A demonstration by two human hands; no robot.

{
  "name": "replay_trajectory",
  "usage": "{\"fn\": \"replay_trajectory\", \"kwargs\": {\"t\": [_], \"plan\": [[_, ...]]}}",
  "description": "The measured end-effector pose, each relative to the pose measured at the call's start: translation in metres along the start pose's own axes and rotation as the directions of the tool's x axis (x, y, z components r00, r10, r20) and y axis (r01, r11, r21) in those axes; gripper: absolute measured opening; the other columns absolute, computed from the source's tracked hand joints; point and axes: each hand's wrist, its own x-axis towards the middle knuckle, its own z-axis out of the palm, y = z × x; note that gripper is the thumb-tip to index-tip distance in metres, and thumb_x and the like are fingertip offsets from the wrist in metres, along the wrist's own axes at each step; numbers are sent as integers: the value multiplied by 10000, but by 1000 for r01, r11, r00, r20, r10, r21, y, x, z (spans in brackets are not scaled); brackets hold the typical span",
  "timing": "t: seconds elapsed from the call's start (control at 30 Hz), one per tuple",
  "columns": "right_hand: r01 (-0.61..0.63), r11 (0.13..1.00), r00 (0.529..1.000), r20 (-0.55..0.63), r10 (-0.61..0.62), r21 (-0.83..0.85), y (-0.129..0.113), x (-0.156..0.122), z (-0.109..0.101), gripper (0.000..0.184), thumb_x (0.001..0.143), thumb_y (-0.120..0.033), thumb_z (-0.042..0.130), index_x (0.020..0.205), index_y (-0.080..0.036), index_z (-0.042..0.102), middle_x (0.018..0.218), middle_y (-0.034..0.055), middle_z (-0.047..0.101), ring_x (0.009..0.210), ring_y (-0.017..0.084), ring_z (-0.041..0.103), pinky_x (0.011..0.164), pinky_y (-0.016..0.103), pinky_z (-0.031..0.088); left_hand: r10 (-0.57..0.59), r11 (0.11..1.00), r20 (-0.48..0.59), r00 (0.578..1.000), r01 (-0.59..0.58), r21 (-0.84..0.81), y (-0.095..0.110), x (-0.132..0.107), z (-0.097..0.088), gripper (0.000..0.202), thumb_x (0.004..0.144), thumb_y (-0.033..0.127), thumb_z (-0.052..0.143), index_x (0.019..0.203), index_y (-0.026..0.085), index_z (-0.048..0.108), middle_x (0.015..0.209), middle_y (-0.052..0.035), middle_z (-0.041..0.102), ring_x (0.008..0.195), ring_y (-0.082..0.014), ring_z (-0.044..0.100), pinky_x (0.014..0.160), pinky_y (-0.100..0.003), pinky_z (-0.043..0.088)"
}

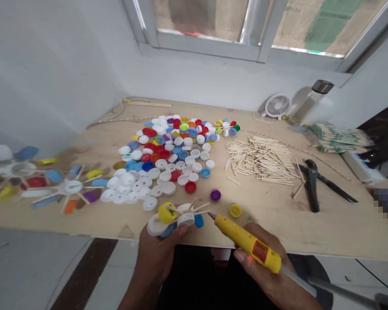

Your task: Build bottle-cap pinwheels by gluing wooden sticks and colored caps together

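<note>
Head cam, looking down at the front edge of the plywood desk (271,228). My left hand (158,258) holds a bottle-cap-and-craft-stick assembly (173,219) at that edge, left fingers (183,230) clamped on it. It has a yellow cap and white caps, with sticks fanning out to the right. My right hand (265,269) grips a yellow hot glue gun (245,243), right fingers (242,257) wrapped around its body. Its metal nozzle (211,215) sits just beside the sticks; can't tell if it touches. Loose nearby: a yellow cap (235,210) and a purple cap (215,195). Mid-desk: a big heap of mixed caps (168,155). Right of it: a pile of craft sticks (261,159), then black pliers (312,185) toward the right edge. Left end: blurred cap-and-stick wheels (71,187). Back edge: a small white fan (278,105) and a bottle (308,103).
</note>
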Motion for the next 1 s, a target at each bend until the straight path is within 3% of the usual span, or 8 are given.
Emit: {"fn": "replay_trajectory", "kwargs": {"t": [0.53, 1.0], "plan": [[30, 994, 998, -57, -36, -107, 10, -3, 11, 285, 911, -452, 508, 754, -222, 448, 702, -26, 486, 620, 134, 484, 540, 250, 372, -18, 1000, -6, 1000, 18, -16, -1, -1, -1, 387, 428, 219, 886, 763, 162, 703, 742, -6, 744, 740, -150, 693, 721, -196, 551], [73, 977, 990, -107, -96, -198, 10, -4, 11, 271, 919, -457, 491, 771, -233, 455, 684, -29, 501, 589, 137, 511, 522, 253, 400, -11, 999, -30, 999, 10, -46, 0, -2, 3, 419, 427, 208, 893, 806, 175, 715, 738, 4, 748, 759, -170, 711, 703, -203, 569]]}}
